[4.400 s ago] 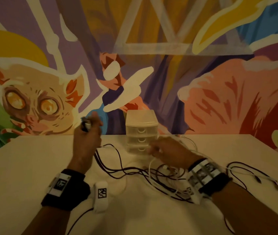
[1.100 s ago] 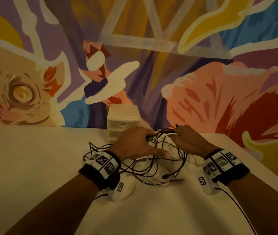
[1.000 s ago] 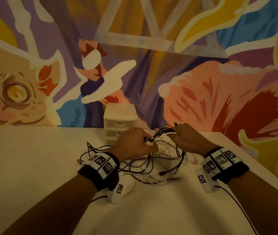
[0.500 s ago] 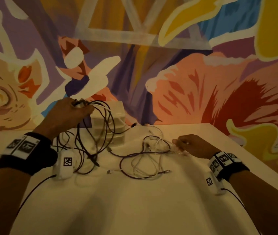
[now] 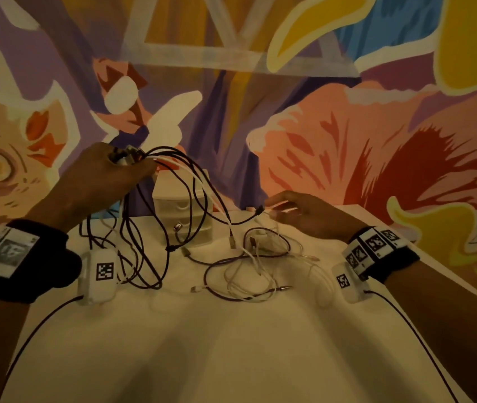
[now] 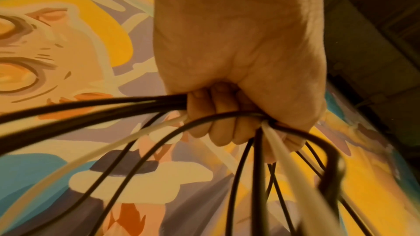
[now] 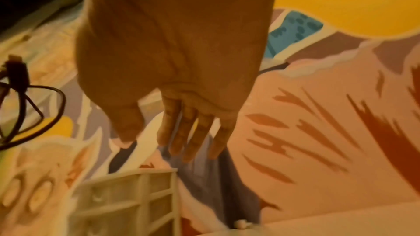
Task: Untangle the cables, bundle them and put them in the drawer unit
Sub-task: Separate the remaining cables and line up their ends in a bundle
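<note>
The left wrist view alone shows the left hand (image 6: 238, 71) with its grip curled tight round a bunch of black and white cables (image 6: 141, 128). From the head view these hang beside the drawer unit (image 5: 182, 209), other cables (image 5: 249, 271) loose mid-counter (image 5: 231, 359). The right hand (image 5: 307, 216) hovers, grip wide, near the counter's right edge.

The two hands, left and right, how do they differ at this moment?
The left hand is raised above the table, while the right hand is low, just over the table's far side. The left hand's fingers are curled tight round a bunch of dark and white cables that dangle from it; the right hand's fingers are straight and spread, gripping nothing. Both wear wristbands with printed markers, and both are near the drawer unit.
</note>
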### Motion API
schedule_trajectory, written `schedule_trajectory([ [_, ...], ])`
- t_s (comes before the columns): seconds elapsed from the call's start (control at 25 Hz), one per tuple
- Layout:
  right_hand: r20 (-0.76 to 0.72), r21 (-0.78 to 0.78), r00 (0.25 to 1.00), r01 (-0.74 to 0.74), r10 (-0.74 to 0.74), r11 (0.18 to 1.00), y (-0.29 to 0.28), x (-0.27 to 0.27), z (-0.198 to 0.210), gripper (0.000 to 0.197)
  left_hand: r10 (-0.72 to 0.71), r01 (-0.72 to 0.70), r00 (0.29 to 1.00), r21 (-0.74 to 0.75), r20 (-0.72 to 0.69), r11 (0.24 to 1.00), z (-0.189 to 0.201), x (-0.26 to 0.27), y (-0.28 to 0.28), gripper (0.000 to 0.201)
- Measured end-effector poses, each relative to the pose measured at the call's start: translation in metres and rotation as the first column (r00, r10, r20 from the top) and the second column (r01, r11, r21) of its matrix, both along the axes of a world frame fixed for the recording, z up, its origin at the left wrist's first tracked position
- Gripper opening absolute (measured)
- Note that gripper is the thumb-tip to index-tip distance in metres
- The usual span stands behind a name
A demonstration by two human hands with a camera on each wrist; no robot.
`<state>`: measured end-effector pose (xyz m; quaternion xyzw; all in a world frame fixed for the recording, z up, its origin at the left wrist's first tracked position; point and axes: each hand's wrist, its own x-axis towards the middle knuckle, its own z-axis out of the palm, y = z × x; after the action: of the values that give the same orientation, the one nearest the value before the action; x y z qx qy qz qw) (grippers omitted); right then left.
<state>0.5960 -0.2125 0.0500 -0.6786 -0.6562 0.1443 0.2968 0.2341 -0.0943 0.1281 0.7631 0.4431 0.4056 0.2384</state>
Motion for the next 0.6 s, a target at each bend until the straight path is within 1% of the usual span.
schedule_trajectory([
  [0.04,-0.156,0.047,0.987,-0.039,0.046,0.998,-0.002,-0.015,0.006,0.051,-0.013,0.014,1.0,0.021,-0.019,1.0,0.002,0.001,-0.005,0.043],
  [0.08,-0.265,0.117,0.96,-0.06,0.089,0.991,-0.002,-0.032,0.016,0.066,-0.03,0.032,0.998,0.038,-0.051,0.999,0.003,0.001,-0.007,0.044],
  [0.12,-0.296,0.182,0.944,-0.092,0.144,0.979,-0.005,-0.049,0.031,0.076,-0.042,0.047,0.995,0.053,-0.092,0.997,0.004,0.005,-0.011,0.046],
  [0.16,-0.264,0.211,0.942,-0.152,0.206,0.966,-0.005,-0.064,0.043,0.079,-0.061,0.068,0.989,0.053,-0.131,0.996,0.005,0.008,-0.015,0.048],
  [0.2,-0.224,0.175,0.94,-0.221,0.257,0.959,-0.005,-0.078,0.055,0.078,-0.081,0.092,0.985,0.067,-0.15,0.993,0.006,0.013,-0.02,0.049],
  [0.24,-0.194,0.086,0.934,-0.287,0.299,0.954,-0.005,-0.089,0.063,0.077,-0.091,0.105,0.982,0.077,-0.164,0.992,0.006,0.019,-0.026,0.049],
  [0.28,-0.176,0.001,0.927,-0.336,0.331,0.942,-0.002,-0.098,0.067,0.074,-0.097,0.114,0.98,0.089,-0.173,0.989,0.007,0.023,-0.032,0.049],
  [0.32,-0.182,-0.047,0.916,-0.371,0.358,0.927,0.0,-0.103,0.069,0.067,-0.123,0.141,0.977,0.093,-0.176,0.986,0.007,0.027,-0.037,0.046],
  [0.4,-0.104,-0.025,0.927,-0.366,0.361,0.93,0.006,-0.114,0.066,0.041,-0.198,0.219,0.964,0.105,-0.178,0.97,0.007,0.029,-0.04,0.041],
  [0.44,-0.092,-0.016,0.929,-0.36,0.357,0.933,0.009,-0.115,0.063,0.035,-0.219,0.241,0.957,0.102,-0.19,0.965,0.006,0.028,-0.037,0.039],
  [0.48,-0.13,-0.02,0.924,-0.365,0.359,0.931,0.01,-0.115,0.061,0.042,-0.239,0.259,0.948,0.075,-0.212,0.963,0.006,0.025,-0.034,0.04],
  [0.52,-0.202,-0.018,0.909,-0.376,0.365,0.927,0.007,-0.112,0.062,0.047,-0.272,0.288,0.934,0.04,-0.232,0.957,0.007,0.022,-0.033,0.041],
  [0.56,-0.282,-0.028,0.897,-0.361,0.339,0.932,0.003,-0.107,0.067,0.044,-0.324,0.335,0.914,0.004,-0.242,0.942,0.005,0.017,-0.031,0.038],
  [0.6,-0.318,-0.042,0.91,-0.295,0.267,0.954,-0.006,-0.093,0.075,0.038,-0.363,0.367,0.9,-0.031,-0.243,0.93,0.004,0.013,-0.032,0.033],
])
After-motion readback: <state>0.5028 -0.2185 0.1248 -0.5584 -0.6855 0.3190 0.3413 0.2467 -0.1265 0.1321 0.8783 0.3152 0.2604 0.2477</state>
